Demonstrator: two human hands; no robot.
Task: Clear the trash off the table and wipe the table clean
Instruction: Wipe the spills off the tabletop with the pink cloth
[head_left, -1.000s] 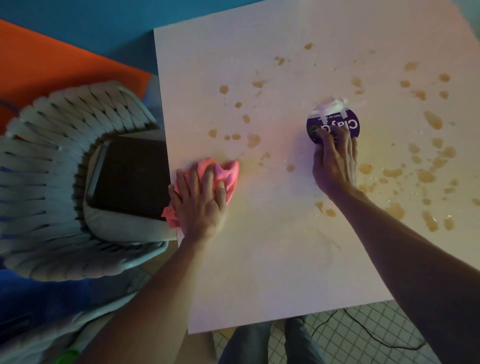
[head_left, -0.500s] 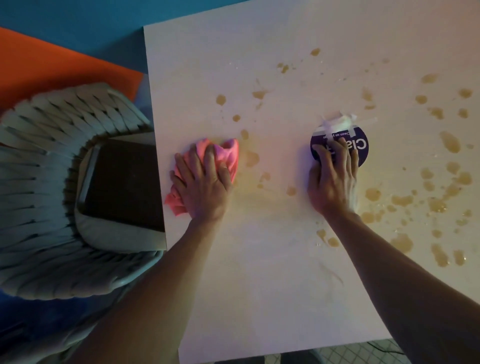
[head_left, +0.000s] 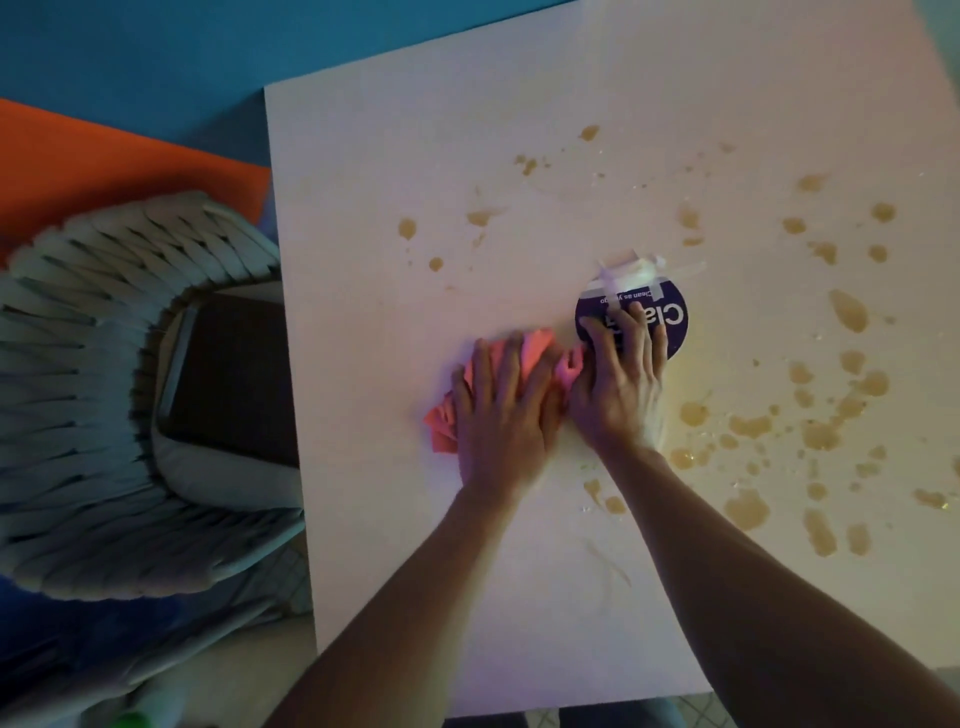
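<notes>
Two hands are on the white table (head_left: 395, 519), side by side and touching. The left hand (head_left: 501, 415) lies flat on a pink cloth (head_left: 535, 353), with its fingers straight and spread, pressing the cloth down on the table top. The cloth is bunched up, and bits of it stick out past the fingertips and at the left side of the hand. The right hand (head_left: 618, 384) is just to the right of it. Its fingers are straight too, and they rest on a round purple sticker (head_left: 670, 317) with white letters, so this hand is not grabbing anything. The sticker lies flat on the table, and some torn white tape (head_left: 639, 270) sits along its far edge. Many brown spills (head_left: 748, 426) dot the table, mostly to the right of the hands, and some smaller ones lie farther up, past the cloth. A few small drops sit close to the right wrist. To the left of the table stands a pale woven chair (head_left: 78, 415) with a dark seat, pushed close to the table edge. Beyond the chair the floor shows blue, with an orange patch (head_left: 104, 166).
</notes>
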